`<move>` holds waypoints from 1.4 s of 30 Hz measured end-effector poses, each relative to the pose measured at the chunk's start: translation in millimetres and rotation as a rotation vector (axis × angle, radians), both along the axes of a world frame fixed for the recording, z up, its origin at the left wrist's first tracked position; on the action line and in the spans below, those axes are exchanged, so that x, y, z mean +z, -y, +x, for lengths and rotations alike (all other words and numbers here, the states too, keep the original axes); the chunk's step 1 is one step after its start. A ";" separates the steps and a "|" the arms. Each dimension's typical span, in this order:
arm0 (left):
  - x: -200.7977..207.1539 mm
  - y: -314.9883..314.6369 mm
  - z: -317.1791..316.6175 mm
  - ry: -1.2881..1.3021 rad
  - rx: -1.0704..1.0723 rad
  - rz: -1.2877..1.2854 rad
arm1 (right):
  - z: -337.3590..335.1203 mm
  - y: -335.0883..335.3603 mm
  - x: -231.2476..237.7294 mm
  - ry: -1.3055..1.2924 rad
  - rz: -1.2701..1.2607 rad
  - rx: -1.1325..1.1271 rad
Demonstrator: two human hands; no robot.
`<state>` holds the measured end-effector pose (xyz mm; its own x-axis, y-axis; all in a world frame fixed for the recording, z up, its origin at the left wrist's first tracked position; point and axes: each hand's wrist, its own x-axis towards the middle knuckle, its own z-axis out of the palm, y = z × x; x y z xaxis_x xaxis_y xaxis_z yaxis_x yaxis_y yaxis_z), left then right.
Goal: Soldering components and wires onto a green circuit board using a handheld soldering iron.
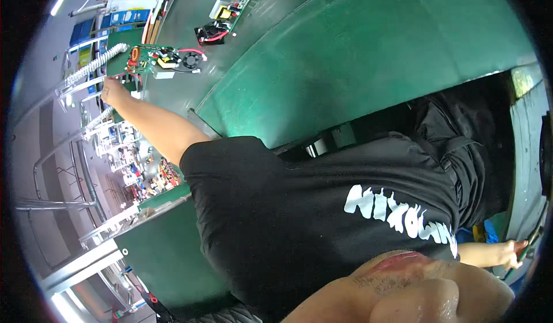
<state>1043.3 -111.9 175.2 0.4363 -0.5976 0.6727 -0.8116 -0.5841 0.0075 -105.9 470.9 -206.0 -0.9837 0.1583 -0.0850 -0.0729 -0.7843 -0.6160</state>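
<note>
At the far left, my left hand (113,92) reaches out beside the work surface, its fingers curled and mostly hidden. What it holds, if anything, I cannot make out. Just beyond it lies a green circuit board (151,59) with copper coils, a yellow transformer and a small black fan on red and black leads. A second board (235,11) of the same kind rests farther along. Low at the right edge, my right hand (510,255) grips a thin green board (523,253), seen nearly edge-on, with a reddish-brown part by the fingers.
A curved green bench top (368,52) borders the dark grey surface (271,6) bearing the boards. A white coiled hose (95,65) hangs near my left hand. Metal frames and cluttered shelves stand at left; another green tabletop (167,254) is at lower left.
</note>
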 end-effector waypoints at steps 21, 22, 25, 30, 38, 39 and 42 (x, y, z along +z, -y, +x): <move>37.2 -39.6 -546.1 -0.953 -1.150 0.171 | 52.0 -8.6 -10.6 -0.014 0.326 -0.011; 28.9 -36.3 -573.8 -0.960 -1.159 0.146 | 58.2 0.0 -6.5 -0.023 0.303 -0.011; 24.4 17.7 -607.5 -0.929 -1.284 0.456 | 74.1 14.3 5.3 -0.010 0.313 -0.055; 7.8 27.4 -699.2 -0.838 -1.389 0.572 | 89.8 22.9 12.6 0.016 0.326 -0.078; 15.4 55.5 -703.6 -0.975 -1.374 0.558 | 85.2 -10.0 -7.2 -0.004 0.315 -0.001; 16.2 51.7 -702.5 -0.966 -1.362 0.545 | 83.4 -14.0 -8.0 -0.005 0.290 0.022; 17.9 47.6 -700.1 -0.987 -1.339 0.551 | 84.2 -15.3 -9.3 -0.024 0.326 0.027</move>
